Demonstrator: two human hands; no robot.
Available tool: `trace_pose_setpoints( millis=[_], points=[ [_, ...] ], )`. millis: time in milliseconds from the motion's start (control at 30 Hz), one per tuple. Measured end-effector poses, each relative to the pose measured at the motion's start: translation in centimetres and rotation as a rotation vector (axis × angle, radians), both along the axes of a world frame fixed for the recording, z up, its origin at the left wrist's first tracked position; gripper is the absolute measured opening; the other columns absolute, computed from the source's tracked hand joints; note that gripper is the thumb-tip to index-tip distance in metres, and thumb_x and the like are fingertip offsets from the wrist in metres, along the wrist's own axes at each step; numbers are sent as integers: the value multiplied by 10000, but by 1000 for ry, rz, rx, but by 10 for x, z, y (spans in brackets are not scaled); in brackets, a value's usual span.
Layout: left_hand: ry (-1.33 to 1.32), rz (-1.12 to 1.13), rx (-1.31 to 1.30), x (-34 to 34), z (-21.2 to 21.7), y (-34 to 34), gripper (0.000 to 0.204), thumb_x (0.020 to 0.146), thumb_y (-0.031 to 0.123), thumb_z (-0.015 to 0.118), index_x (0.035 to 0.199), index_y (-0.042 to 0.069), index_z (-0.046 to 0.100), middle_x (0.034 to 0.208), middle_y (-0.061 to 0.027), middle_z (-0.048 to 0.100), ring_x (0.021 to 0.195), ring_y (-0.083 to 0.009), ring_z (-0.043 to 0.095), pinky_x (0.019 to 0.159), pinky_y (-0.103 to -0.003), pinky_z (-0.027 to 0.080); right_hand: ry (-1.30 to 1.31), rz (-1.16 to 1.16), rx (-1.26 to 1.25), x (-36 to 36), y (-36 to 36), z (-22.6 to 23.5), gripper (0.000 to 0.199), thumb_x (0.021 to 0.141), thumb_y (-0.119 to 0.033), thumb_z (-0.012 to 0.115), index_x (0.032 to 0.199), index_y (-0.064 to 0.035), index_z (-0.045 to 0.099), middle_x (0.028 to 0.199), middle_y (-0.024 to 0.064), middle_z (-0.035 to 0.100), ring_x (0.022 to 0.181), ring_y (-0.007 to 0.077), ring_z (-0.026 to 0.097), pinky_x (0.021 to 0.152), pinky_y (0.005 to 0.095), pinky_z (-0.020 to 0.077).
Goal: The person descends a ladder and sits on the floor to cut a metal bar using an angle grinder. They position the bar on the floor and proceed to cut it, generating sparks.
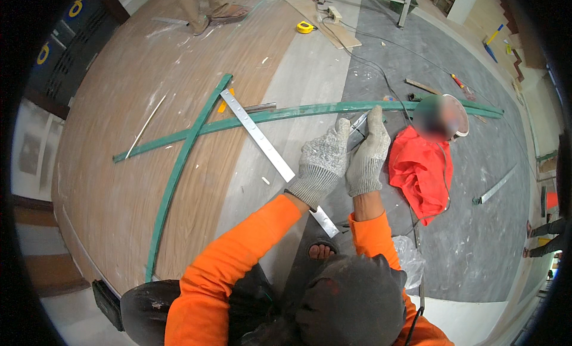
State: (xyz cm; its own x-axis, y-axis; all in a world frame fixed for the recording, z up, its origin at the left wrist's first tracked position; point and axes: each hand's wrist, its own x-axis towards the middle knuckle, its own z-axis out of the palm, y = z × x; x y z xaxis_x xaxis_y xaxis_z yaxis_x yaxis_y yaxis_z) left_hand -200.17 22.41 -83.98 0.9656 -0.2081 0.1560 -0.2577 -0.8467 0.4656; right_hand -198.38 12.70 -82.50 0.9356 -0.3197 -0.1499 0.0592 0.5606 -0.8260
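Observation:
My left hand (325, 158) and my right hand (369, 152), both in grey knitted work gloves, are close together in front of me. They are closed around a small silvery metal piece (358, 123), and its lower part is hidden by the gloves. Just beyond the hands runs a long green bar (286, 113), lying across the floor. A flat metal strip (260, 136) slants from that bar down under my left wrist, and its near end shows between my forearms. A second green bar (185, 157) crosses the first one on the left.
Right of my hands lie a red cloth (421, 173) and a round bucket (463, 123) with blurred contents. A cable (381, 66) winds over the floor. Farther off are a yellow tape measure (305, 27), another person's feet (226, 12) and a metal stand (407, 8).

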Motion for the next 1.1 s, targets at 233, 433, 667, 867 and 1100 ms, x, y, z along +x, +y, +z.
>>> trace_pose_setpoints(
  millis=[233,433,667,867,1100],
  points=[
    [44,76,37,0,-20,10,511,974,238,644,1397,18,460,1141,-190,699,977,-356,755,781,-483,599,125,76,7,21,4,-27,319,1048,-391,666,934,-93,672,821,-14,613,729,121,579,691,315,504],
    [151,48,96,13,-59,56,668,924,289,674,1479,8,429,1146,-238,703,1042,-364,723,890,-504,556,337,235,-209,18,13,-58,354,1050,-422,647,1038,-72,699,872,6,653,770,110,608,684,262,487],
    [381,34,204,21,-128,95,542,995,318,599,1463,71,480,1329,-206,655,1182,-338,688,982,-517,514,137,-60,-825,-25,-70,-141,401,1034,-295,682,1299,6,671,1140,106,731,996,162,670,882,317,529],
    [171,-21,232,11,-193,96,489,928,355,665,1338,114,551,1254,-150,613,1197,-338,631,1038,-517,471,408,103,-1512,-40,-130,-176,729,885,-493,787,1396,-9,598,1304,231,655,1228,368,624,1050,477,479],
    [199,108,317,5,-166,81,529,901,446,711,1304,117,614,1210,-139,588,1220,-327,549,1062,-492,405,476,301,-1412,-25,-115,-189,878,821,-545,820,1440,16,550,1357,282,639,1269,417,618,1065,476,482]
  ],
)
